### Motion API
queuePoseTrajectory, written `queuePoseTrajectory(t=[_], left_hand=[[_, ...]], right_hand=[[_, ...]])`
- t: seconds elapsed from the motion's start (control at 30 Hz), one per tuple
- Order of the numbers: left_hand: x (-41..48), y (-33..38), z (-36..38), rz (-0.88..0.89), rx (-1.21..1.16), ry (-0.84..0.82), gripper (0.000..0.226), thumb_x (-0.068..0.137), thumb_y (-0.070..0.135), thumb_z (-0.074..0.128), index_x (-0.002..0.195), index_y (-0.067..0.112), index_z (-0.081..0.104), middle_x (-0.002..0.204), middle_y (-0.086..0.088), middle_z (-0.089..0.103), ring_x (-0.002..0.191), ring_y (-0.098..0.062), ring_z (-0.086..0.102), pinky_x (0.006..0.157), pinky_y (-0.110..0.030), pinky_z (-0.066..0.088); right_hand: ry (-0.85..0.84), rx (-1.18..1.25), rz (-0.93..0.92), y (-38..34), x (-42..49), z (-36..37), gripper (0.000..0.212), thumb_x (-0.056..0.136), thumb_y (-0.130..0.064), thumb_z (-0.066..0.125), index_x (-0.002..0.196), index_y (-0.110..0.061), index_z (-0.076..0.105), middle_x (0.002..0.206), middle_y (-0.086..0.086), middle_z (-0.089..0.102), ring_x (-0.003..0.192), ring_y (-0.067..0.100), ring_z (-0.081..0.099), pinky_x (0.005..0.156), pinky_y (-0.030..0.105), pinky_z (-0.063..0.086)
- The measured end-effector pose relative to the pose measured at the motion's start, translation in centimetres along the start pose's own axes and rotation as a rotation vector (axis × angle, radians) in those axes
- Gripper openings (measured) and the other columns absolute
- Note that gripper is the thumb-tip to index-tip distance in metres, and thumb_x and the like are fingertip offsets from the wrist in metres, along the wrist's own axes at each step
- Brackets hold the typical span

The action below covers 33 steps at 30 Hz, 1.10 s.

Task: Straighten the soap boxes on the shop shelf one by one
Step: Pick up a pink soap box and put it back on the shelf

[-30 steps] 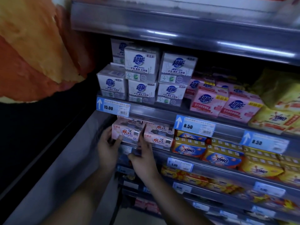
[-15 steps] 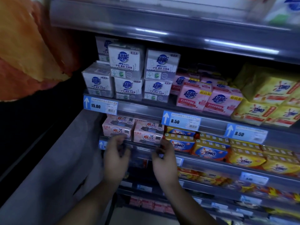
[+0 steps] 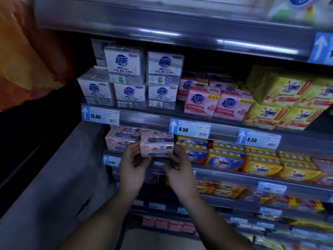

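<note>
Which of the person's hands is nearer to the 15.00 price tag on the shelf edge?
The left. The left hand sits below and slightly right of the 15.00 price tag, gripping the left end of a pink soap box; the right hand holds its right end, farther away.

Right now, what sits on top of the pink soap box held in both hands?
Another matching pink box is stacked on the held pink soap box. The shelf rail above hides its upper edge.

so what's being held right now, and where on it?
The right-hand pink soap pack, pinched between left hand and right hand at its lower side edges.
</note>
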<state>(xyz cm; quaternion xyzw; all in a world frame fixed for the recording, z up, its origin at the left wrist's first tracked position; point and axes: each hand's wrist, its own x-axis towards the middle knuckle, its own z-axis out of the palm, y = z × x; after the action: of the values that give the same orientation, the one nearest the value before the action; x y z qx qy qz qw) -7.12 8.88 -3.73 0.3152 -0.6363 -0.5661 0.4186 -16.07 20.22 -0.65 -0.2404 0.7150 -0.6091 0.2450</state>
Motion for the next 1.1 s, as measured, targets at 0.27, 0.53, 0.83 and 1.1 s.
queuePoseTrajectory(t=[0.27,0.53,0.83,1.1], left_hand=[[-0.9,1.6,-0.8,-0.022,-0.104,-0.205,0.052,0.071,0.010,0.082,0.113,0.014,0.053,0.110,-0.020,0.066,0.091,-0.046,0.059,0.083,-0.055,0.052],[-1.7,2.5,-3.1,0.002,-0.002,-0.477,0.071,0.059,0.013,0.090,0.123,0.029,0.064,0.078,-0.021,0.064,0.075,-0.018,0.062,0.077,-0.028,0.051],[-2.8,4.3,-0.5,0.040,-0.071,-0.629,0.074,0.062,0.000,0.088,0.124,0.033,0.067,0.098,-0.040,0.059,0.088,-0.034,0.061,0.091,-0.045,0.048],[-4.1,4.2,1.5,0.029,-0.107,-0.673,0.077,0.068,0.003,0.089,0.135,0.030,0.062,0.132,0.002,0.069,0.127,-0.018,0.061,0.102,-0.030,0.052]], right_hand=[[0.047,0.051,-0.054,-0.2,-2.3,-3.3,0.038,0.086,0.001,0.072,0.113,-0.019,0.054,0.112,-0.010,0.066,0.103,0.007,0.065,0.090,0.044,0.058],[-0.100,-0.120,-0.130,1.1,-4.5,-5.9,0.086,0.080,-0.016,0.085,0.147,-0.041,0.038,0.135,-0.012,0.053,0.122,0.005,0.054,0.101,0.031,0.050],[-0.033,-0.131,-0.198,1.0,-5.8,-10.4,0.068,0.074,-0.001,0.086,0.128,-0.033,0.058,0.123,-0.012,0.066,0.116,0.003,0.059,0.088,0.020,0.053],[-0.023,0.000,-0.139,1.6,-6.4,-12.6,0.068,0.078,-0.009,0.086,0.133,-0.035,0.056,0.125,-0.018,0.068,0.118,0.004,0.063,0.092,0.032,0.058]])
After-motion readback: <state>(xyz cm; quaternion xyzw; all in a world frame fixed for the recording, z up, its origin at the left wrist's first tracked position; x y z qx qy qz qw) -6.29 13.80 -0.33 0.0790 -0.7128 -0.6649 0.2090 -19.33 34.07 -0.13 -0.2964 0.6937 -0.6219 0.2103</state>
